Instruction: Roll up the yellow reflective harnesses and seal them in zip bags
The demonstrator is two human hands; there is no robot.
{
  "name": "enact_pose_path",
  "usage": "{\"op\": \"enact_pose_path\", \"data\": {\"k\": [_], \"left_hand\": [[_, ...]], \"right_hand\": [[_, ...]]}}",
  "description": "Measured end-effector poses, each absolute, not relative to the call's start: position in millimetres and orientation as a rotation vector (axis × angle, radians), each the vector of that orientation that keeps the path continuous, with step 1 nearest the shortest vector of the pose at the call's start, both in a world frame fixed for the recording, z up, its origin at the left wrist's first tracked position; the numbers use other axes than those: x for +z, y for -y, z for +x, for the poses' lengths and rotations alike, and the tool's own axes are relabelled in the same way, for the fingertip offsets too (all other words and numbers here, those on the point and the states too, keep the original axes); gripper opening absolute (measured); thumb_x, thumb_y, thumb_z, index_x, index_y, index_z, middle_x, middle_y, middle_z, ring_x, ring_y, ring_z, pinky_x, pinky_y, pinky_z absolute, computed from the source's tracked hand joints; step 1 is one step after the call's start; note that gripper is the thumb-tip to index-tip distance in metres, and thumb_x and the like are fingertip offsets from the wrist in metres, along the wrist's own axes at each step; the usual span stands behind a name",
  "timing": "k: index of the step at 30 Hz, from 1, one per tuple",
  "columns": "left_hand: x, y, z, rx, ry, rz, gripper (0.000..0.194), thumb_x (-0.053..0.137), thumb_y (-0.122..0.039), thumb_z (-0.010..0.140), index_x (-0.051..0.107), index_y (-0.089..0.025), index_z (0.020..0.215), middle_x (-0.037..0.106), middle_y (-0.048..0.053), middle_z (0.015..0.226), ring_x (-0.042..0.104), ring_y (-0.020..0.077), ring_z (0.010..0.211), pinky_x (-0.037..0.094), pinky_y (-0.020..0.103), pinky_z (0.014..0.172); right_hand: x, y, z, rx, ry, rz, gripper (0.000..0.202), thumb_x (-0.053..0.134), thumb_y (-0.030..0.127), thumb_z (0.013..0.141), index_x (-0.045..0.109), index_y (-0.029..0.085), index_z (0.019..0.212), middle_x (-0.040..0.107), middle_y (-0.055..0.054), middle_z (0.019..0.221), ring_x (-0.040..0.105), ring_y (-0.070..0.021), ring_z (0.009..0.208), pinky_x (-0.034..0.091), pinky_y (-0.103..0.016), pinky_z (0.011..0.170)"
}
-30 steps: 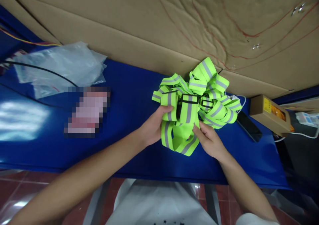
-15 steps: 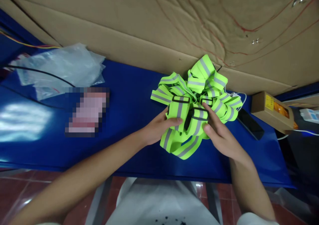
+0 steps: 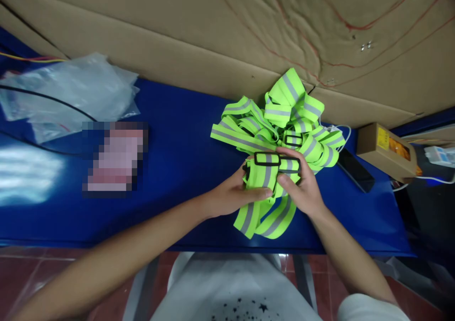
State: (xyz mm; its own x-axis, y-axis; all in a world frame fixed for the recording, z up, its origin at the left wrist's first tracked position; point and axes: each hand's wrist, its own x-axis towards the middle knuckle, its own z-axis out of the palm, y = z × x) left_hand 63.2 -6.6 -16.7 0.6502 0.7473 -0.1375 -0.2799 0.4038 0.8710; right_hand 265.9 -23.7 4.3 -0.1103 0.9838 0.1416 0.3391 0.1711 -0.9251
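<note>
Between my two hands is a bundled neon-yellow reflective strap (image 3: 266, 176) with a grey stripe and black buckles along its top. My left hand (image 3: 234, 193) grips its left side, thumb laid across the front. From the right, my right hand (image 3: 302, 183) holds it with the thumb on the front and the fingers behind the buckles. Two loops of the strap hang below toward the table's front edge. Just beyond lies a tangled heap of more reflective straps (image 3: 313, 117), with another black buckle (image 3: 293, 140) showing in it.
Clear plastic bags (image 3: 81, 93) and a pixelated pinkish item (image 3: 115, 157) lie to the left on the blue table (image 3: 170, 136). A black phone (image 3: 355, 170) and a cardboard box (image 3: 386, 150) with white cables are on the right. Cardboard (image 3: 177, 46) lines the back.
My hands have come closer together, bringing the two buckled parts of the strap side by side. The bundle sits slightly lower, and the view has shifted a little.
</note>
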Motion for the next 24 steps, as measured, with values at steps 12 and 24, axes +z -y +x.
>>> {"op": "enact_pose_path", "data": {"k": [12,24], "left_hand": [[-27.4,11.4,71.7,0.833,-0.465,0.918,0.094,0.085,-0.029,0.079,0.030,-0.030,0.156,0.043,0.013,0.159,0.044,0.0323,0.146,0.040,0.047,0.118],[-23.9,25.2,80.1,0.793,-0.491,0.742,0.114,0.084,-0.026,0.079,0.010,-0.040,0.164,0.024,0.008,0.172,0.032,0.0343,0.155,0.034,0.051,0.123]], "right_hand": [[-16.7,39.8,230.5,0.924,1.190,-1.305,0.045,0.060,0.055,0.093,0.053,0.031,0.131,0.069,-0.007,0.125,0.067,-0.0314,0.116,0.053,-0.051,0.103],[-16.7,29.7,225.2,0.993,1.232,-1.138,0.056,0.031,0.067,0.095,0.054,0.030,0.131,0.057,-0.012,0.144,0.047,-0.0345,0.145,0.042,-0.057,0.119]]}}
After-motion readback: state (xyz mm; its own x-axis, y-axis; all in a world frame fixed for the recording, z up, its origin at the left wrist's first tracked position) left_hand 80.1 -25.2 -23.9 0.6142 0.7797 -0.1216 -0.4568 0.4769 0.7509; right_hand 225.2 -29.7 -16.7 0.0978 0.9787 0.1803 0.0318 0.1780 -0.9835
